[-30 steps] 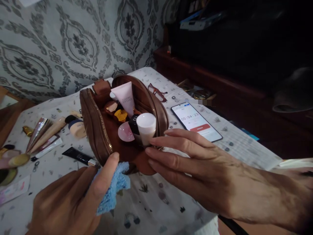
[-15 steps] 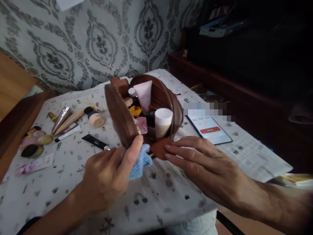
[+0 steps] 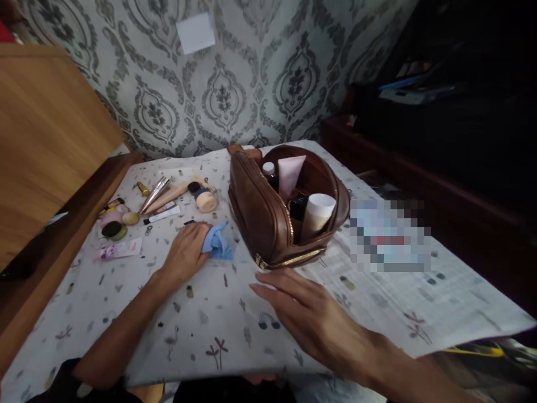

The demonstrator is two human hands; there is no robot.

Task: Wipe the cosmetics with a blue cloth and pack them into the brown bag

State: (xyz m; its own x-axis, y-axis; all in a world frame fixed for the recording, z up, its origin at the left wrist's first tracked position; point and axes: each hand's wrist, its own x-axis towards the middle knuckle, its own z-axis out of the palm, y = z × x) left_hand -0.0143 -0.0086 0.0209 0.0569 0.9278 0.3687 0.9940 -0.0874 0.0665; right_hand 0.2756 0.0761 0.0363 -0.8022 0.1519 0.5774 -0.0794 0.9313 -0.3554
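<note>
A brown toiletry bag [image 3: 262,215] stands unzipped on the table. In it are a pink squeeze tube [image 3: 289,174], a bottle with a white cap [image 3: 269,168], a black-capped item [image 3: 298,207] and a pale container with a white lid [image 3: 319,212]. To the left of the bag, my left hand [image 3: 187,246] is closed on a crumpled blue cloth [image 3: 218,242], low over the tabletop. It mostly hides a small black tube [image 3: 191,223]. My right hand [image 3: 312,313] is open, fingers stretched out just in front of the bag's lower zipper, holding nothing.
Cosmetics lie on the left: a foundation bottle [image 3: 206,200], a silver tube [image 3: 157,193], a green-lidded jar [image 3: 114,230] and a purple-printed tube [image 3: 119,249]. A phone [image 3: 390,238], blurred out, lies right of the bag. A wooden panel [image 3: 50,145] borders the left side.
My left hand has moved left with the blue cloth, away from the bag and onto the black tube. My right hand has let go of the bag's brown flap. The view has shifted.
</note>
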